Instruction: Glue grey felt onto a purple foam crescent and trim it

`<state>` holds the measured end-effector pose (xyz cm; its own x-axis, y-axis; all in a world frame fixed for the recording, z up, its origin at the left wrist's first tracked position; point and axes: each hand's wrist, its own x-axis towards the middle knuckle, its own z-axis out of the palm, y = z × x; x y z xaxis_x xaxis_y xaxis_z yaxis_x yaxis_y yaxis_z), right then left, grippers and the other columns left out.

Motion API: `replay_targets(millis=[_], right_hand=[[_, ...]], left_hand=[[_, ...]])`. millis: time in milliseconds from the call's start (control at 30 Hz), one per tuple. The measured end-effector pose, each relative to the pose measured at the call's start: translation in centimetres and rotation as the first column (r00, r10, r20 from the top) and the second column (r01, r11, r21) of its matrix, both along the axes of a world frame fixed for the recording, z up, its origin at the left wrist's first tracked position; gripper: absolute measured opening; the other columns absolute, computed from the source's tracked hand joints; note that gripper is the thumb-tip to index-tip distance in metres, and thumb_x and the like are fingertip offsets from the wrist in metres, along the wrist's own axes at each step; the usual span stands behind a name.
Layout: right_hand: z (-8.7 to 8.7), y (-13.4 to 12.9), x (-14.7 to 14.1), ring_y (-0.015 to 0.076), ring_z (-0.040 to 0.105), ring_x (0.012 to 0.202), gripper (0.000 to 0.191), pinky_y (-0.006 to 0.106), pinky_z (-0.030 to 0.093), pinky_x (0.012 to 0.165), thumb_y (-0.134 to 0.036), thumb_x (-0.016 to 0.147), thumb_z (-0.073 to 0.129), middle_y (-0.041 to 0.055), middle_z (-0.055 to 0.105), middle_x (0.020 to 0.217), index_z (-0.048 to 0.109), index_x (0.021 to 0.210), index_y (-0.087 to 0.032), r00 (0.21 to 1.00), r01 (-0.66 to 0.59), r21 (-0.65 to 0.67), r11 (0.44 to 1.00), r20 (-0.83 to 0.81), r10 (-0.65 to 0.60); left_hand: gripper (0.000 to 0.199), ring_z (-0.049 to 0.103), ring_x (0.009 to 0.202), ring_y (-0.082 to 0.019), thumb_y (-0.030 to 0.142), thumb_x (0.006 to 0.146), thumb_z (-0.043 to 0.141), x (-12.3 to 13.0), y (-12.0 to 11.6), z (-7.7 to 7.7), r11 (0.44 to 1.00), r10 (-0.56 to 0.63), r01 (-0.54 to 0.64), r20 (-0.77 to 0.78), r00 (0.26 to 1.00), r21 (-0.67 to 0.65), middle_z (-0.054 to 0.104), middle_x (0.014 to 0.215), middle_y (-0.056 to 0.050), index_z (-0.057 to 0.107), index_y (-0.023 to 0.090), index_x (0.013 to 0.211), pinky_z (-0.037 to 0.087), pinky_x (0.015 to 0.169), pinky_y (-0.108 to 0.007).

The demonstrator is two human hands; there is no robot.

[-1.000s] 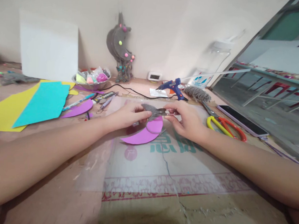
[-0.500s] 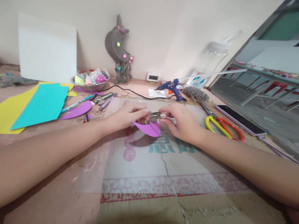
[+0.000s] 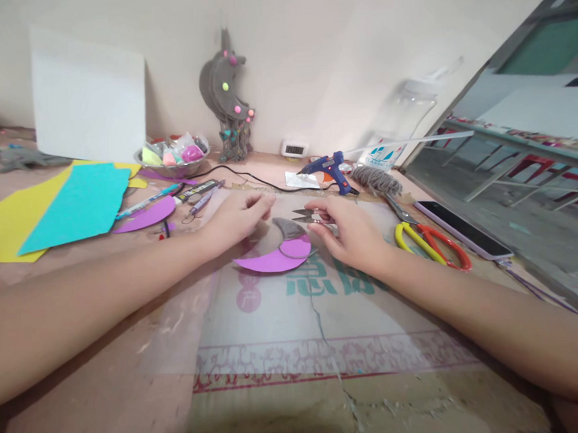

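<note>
In my right hand (image 3: 350,229) is a pair of small thread snips (image 3: 304,217), gripped by thumb and fingers, the blades apart and pointing left. My left hand (image 3: 241,222) is closed, thumb against fingers; whatever it pinches, if anything, is too small to make out. Below and between both hands lies a purple paper crescent (image 3: 267,263), with a grey yarn-covered part (image 3: 290,229) at its right end. A loose strand of yarn curves over the purple.
A plastic sheet (image 3: 275,320) covers the work surface. On the right are large scissors (image 3: 433,244), a phone (image 3: 464,228) and grey yarn (image 3: 377,181). A blue glue gun (image 3: 334,172) lies behind. Turquoise paper (image 3: 78,205) and a bowl (image 3: 173,167) are on the left.
The purple crescent has left my left hand and now lies on the sheet. My left hand has drawn slightly back from the snips, which stay in my right hand.
</note>
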<state>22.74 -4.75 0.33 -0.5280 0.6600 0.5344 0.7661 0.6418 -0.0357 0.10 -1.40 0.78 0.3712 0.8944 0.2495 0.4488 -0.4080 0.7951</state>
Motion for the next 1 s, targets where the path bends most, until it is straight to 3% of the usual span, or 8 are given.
replay_targets(millis=[100,200,267,333,500,633,867,1000], right_hand=[[0.0,-0.1,0.0,0.0244,0.062,0.085,0.032,0.037,0.047,0.075,-0.033,0.09,0.051,0.0117,0.067,0.097,0.056,0.115,-0.014,1.0,-0.004,-0.026,1.0,-0.001,0.004],[0.0,-0.1,0.0,0.0243,0.062,0.086,0.034,0.037,0.047,0.076,-0.034,0.089,0.053,0.0119,0.067,0.101,0.057,0.116,-0.014,1.0,-0.01,-0.064,0.998,-0.016,0.009],[-0.1,-0.1,-0.1,0.0225,0.062,0.083,0.033,0.035,0.047,0.074,-0.03,0.086,0.056,0.0103,0.067,0.099,0.059,0.115,-0.015,0.998,-0.009,-0.123,0.992,-0.059,0.001],[-0.3,0.0,-0.1,0.0193,0.061,0.075,0.034,0.032,0.046,0.069,-0.023,0.082,0.058,0.0067,0.067,0.088,0.062,0.114,-0.016,0.991,0.005,-0.209,0.978,-0.129,-0.033],[-0.6,0.5,-0.1,0.0152,0.057,0.064,0.022,0.027,0.042,0.06,-0.023,0.078,0.059,0.0018,0.066,0.075,0.069,0.097,-0.019,0.953,0.009,-0.429,0.903,-0.271,-0.138],[-0.2,0.5,-0.4,0.0132,0.052,0.058,0.017,0.026,0.039,0.055,-0.033,0.081,0.058,0.0002,0.061,0.065,0.065,0.076,-0.018,0.91,-0.074,-0.572,0.817,-0.374,-0.179],[1.0,-0.2,-1.0,0.0122,0.043,0.056,0.033,0.026,0.034,0.053,-0.046,0.082,0.055,-0.001,0.049,0.059,0.056,0.064,-0.019,0.859,-0.12,-0.569,0.814,-0.47,-0.202],[0.8,-0.4,-1.1,0.0122,0.044,0.057,0.032,0.026,0.034,0.053,-0.047,0.083,0.054,-0.0011,0.05,0.06,0.057,0.067,-0.019,0.875,-0.126,-0.571,0.811,-0.449,-0.18]], left_hand=[[0.022,0.061,0.086,-0.018,0.033,0.086,0.052,-0.2,0.7,-0.7,0.987,0.031,-0.015,-0.096,0.995,0.162,0.066,0.092,-0.005,0.064,0.015,0.092,0.046,0.078,-0.031],[0.031,0.055,0.11,-0.025,0.037,0.085,0.057,-0.2,1.3,-1.7,0.938,-0.072,0.165,-0.295,0.953,0.304,0.064,0.115,-0.01,0.066,0.017,0.107,0.04,0.096,-0.04],[0.029,0.054,0.111,-0.026,0.039,0.085,0.058,-0.1,1.3,-2.0,0.906,-0.116,0.252,-0.375,0.92,0.34,0.064,0.112,-0.01,0.067,0.018,0.102,0.038,0.098,-0.042],[0.026,0.056,0.103,-0.024,0.038,0.083,0.059,-0.1,1.2,-1.9,0.912,-0.132,0.257,-0.366,0.921,0.319,0.066,0.104,-0.008,0.067,0.017,0.096,0.041,0.093,-0.04],[0.021,0.06,0.083,-0.018,0.035,0.083,0.057,0.0,-0.2,-0.1,0.99,-0.049,0.067,-0.142,0.989,0.128,0.067,0.09,-0.003,0.061,0.016,0.09,0.045,0.078,-0.03],[0.019,0.059,0.082,-0.017,0.034,0.083,0.057,0.2,-1.1,0.9,0.983,-0.026,0.043,-0.1,0.995,0.177,0.067,0.087,-0.003,0.06,0.016,0.084,0.044,0.078,-0.029],[0.03,0.057,0.079,-0.015,0.04,0.086,0.051,0.3,-0.6,0.1,0.956,-0.231,0.248,-0.118,0.966,0.156,0.065,0.078,-0.002,0.062,0.016,0.072,0.042,0.071,-0.027],[0.026,0.054,0.07,-0.014,0.037,0.083,0.054,0.4,-0.8,-0.1,0.965,-0.201,0.226,-0.175,0.964,0.136,0.06,0.07,0.0,0.059,0.016,0.067,0.039,0.064,-0.026]])
